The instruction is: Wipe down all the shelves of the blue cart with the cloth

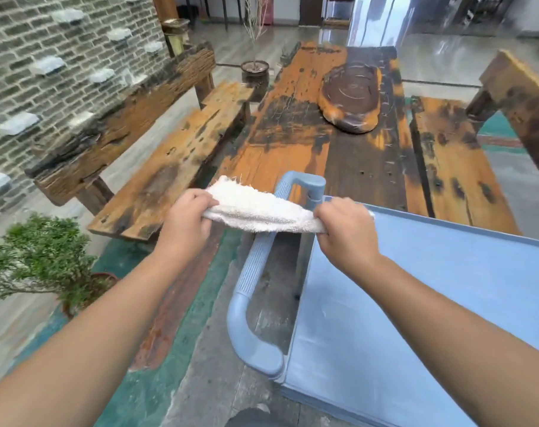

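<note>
Both grips were closed on the cloth [259, 211]: my left hand [188, 218] had its fingers curled round the cloth's left end, and my right hand [343, 231] pinched the right end in a fist. The cloth, white and fluffy with frayed threads at its edges, was stretched between the two hands in the air, sagging a little in the middle. It hung above the far end of the cart's handle [252, 272], not touching the shelf.

The cart [431, 303] stood below and to the right of my hands. Its top shelf [416, 318] was a flat blue tray with a low raised rim, and pale streaks showed on it. The ribbed handle ran along the shelf's left side, curving in to meet the cart at the near and far corners. My right forearm crossed above the shelf; my left forearm reached in over the floor.

Beyond the cart was a long worn wooden surface [323, 134], orange and black, carrying a dark carved tray [351, 98] toward its far end. A wooden bench [169, 167] stood along its left side and another bench [456, 167] along its right. A small green potted shrub [40, 257] sat on the floor at the left, before a grey brick wall [61, 57].
</note>
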Demonstrator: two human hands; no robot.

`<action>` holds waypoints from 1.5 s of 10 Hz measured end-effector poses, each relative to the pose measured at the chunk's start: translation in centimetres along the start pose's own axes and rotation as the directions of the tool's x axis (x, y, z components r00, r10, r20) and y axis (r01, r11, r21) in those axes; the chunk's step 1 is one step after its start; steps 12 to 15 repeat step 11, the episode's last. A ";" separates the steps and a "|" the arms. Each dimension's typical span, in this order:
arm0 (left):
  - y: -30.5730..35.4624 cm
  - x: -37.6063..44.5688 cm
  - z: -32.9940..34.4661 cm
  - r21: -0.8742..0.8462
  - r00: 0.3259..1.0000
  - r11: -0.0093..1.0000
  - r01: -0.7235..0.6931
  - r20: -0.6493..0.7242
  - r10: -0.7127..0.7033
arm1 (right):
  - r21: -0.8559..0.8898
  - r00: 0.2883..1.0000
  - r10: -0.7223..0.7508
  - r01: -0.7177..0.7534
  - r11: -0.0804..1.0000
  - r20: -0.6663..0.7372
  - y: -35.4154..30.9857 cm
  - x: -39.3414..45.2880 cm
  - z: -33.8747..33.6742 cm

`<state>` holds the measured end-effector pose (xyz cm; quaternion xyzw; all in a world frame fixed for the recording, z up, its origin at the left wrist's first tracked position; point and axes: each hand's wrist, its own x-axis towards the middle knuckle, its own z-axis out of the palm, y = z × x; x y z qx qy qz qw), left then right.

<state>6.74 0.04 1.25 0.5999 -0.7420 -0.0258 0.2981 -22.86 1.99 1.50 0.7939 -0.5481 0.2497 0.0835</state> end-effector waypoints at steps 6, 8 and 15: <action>1.9 -2.5 6.6 -0.501 0.793 0.651 0.570 0.543 -0.277 | 0.305 0.588 0.557 -0.798 0.520 0.587 -8.8 -7.9 12.0; 3.9 -1.8 7.2 -0.335 0.710 0.763 0.553 0.668 -0.222 | 0.440 0.511 0.281 -0.853 0.280 0.813 -9.9 -6.0 13.4; 4.9 -2.8 7.3 -0.077 0.665 0.897 0.435 0.700 -0.262 | 0.367 0.491 0.426 -0.865 0.342 0.760 -6.6 -7.4 6.9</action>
